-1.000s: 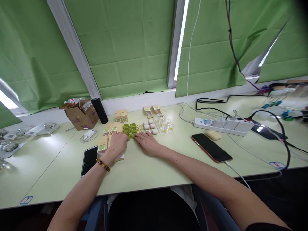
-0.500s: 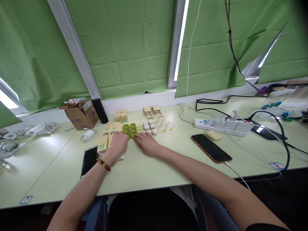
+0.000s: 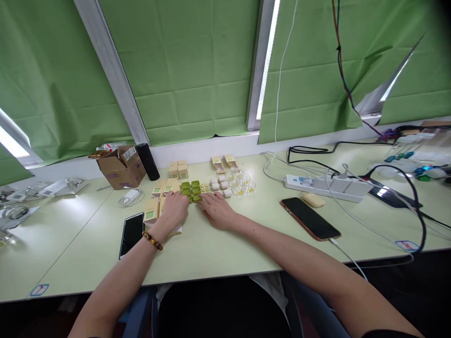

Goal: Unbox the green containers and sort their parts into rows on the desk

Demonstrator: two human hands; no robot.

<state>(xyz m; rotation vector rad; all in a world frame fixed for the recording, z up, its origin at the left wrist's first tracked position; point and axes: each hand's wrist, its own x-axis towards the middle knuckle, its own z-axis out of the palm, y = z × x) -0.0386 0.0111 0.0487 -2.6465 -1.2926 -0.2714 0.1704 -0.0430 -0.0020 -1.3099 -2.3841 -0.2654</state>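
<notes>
Small green square containers (image 3: 195,184) stand in a tight group on the table. At their near left corner is my left hand (image 3: 176,209), its fingers curled closed and the tips hidden, so I cannot make out what they hold. My right hand (image 3: 218,211) lies palm down on the near right side, fingers stretched out, tips touching or close beside the nearest green container (image 3: 196,197). Just right of the group sit tiny cream pieces (image 3: 204,187), then several pale rounded blocks (image 3: 227,193) and clear cups with yellow bottoms (image 3: 251,189). Cream card boxes (image 3: 151,210) stand around my left hand.
A dark phone (image 3: 131,234) lies left of my left forearm. On the right are another phone (image 3: 310,218) on a cable, a beige case (image 3: 312,200) and a white power strip (image 3: 324,186). Behind stand a cardboard carton (image 3: 121,170) and a black cylinder (image 3: 147,162).
The whole view has shifted very slightly. Both hands stay at the green containers, with my right fingers nearly where they were.
</notes>
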